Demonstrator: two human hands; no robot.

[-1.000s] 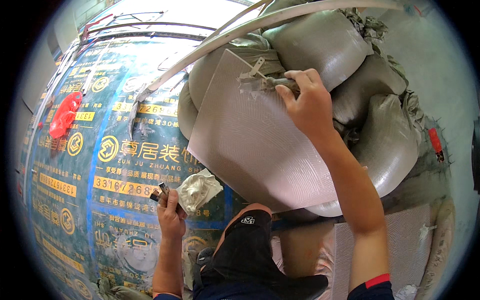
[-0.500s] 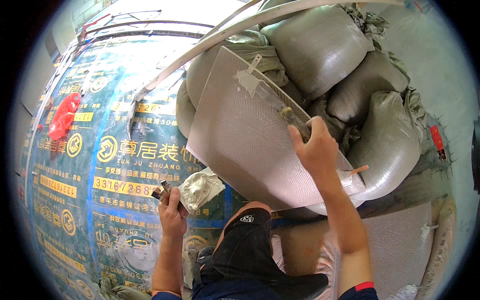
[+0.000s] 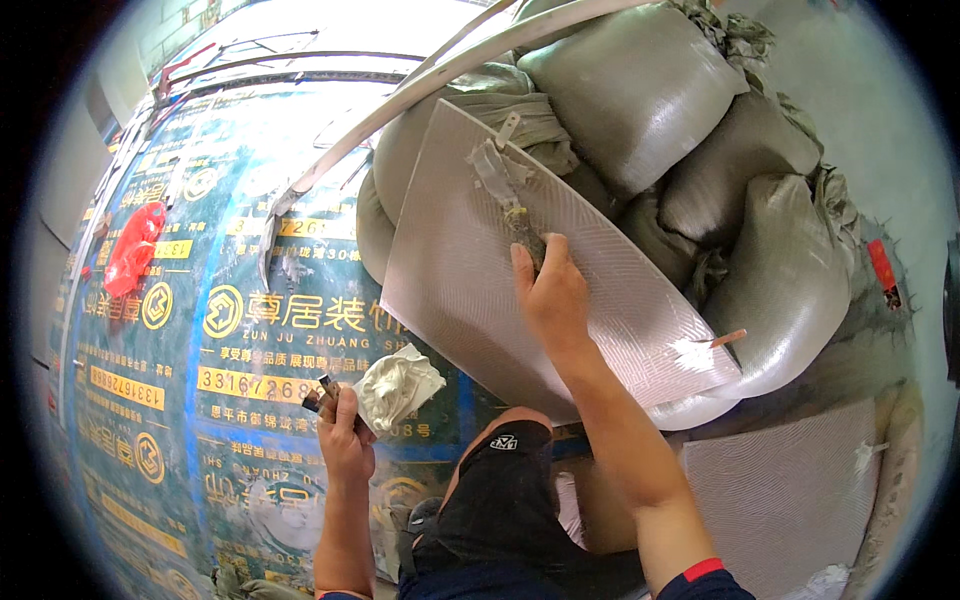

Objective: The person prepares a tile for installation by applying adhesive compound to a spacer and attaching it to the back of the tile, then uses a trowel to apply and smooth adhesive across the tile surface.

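Note:
A large pale tile [image 3: 470, 290] with a ridged back leans tilted on filled sacks, a small metal tab [image 3: 508, 128] at its upper edge. My right hand [image 3: 553, 295] closes round the handle of a putty knife [image 3: 514, 212]. Its blade is over the tile near a smeared patch of paste below the tab; whether it touches, I cannot tell. Lower left, my left hand [image 3: 346, 432] grips a scraper [image 3: 326, 392] by its handle. A thick heap of off-white paste [image 3: 400, 386] covers most of that scraper's blade.
Several stuffed woven sacks [image 3: 640, 95] are piled behind the tile. A second ridged tile [image 3: 785, 490] lies at lower right. Printed green sheeting [image 3: 225, 420] covers the floor at left, with a red plastic bag [image 3: 135, 250] on it. A long pale strip [image 3: 400, 100] arches across the top.
My right hand has moved left across the tile with the putty knife, away from the tile's right edge. My left hand has hardly moved. The view has shifted slightly.

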